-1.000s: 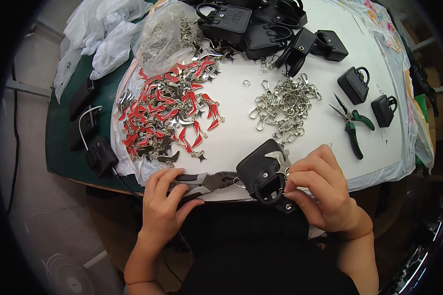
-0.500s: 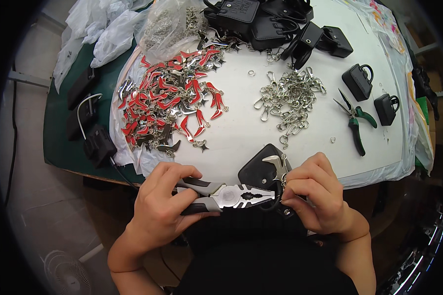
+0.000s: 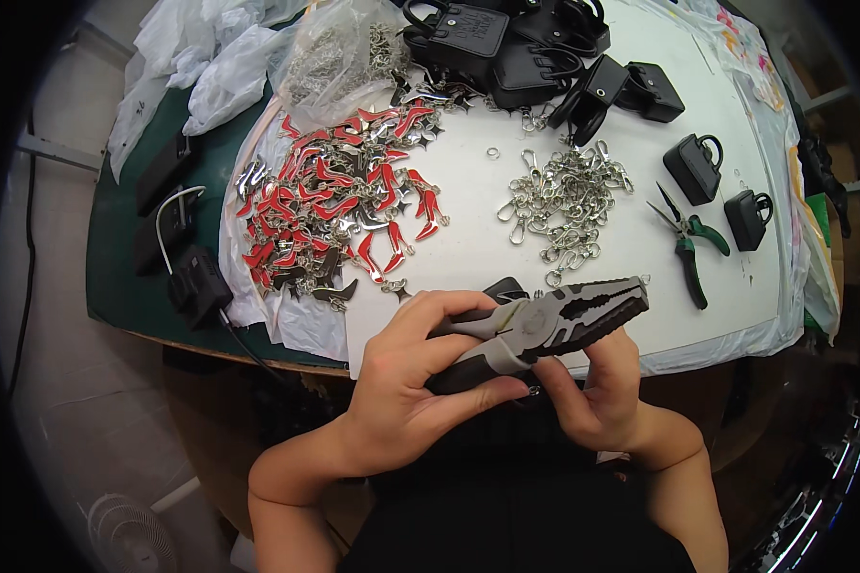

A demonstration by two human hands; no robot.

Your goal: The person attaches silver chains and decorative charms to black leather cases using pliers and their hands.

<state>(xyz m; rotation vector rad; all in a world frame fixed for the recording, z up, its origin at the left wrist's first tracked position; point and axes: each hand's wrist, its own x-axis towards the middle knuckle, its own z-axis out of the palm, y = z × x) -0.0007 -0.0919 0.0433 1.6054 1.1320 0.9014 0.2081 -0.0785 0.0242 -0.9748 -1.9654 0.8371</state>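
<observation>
My left hand (image 3: pixel 401 377) is closed around the handles of grey-and-black combination pliers (image 3: pixel 564 325). Their toothed jaws point right and gape a little, with nothing visible between them. Below the jaws, my right hand (image 3: pixel 602 401) is closed in a pinch, partly covered by the tool. A tiny metal ring or fitting (image 3: pixel 534 391) shows between the two thumb tips. Behind the pliers a corner of a small black handbag (image 3: pixel 506 289) peeks out; the rest of it is hidden. What exactly the right fingers grip is hidden too.
Red shoe-shaped charms (image 3: pixel 330 196) lie heaped left of centre. Silver swivel clasps (image 3: pixel 569 205) form a pile to the right. Miniature black handbags (image 3: pixel 535 72) are stacked at the back, beside a clear bag (image 3: pixel 339 67) of metal parts. Green-handled pliers (image 3: pixel 690 244) rest at right.
The pliers have moved right and up toward the camera, their jaws leaving the spot by my right fingers. The handbag and its silver charm are now mostly covered.
</observation>
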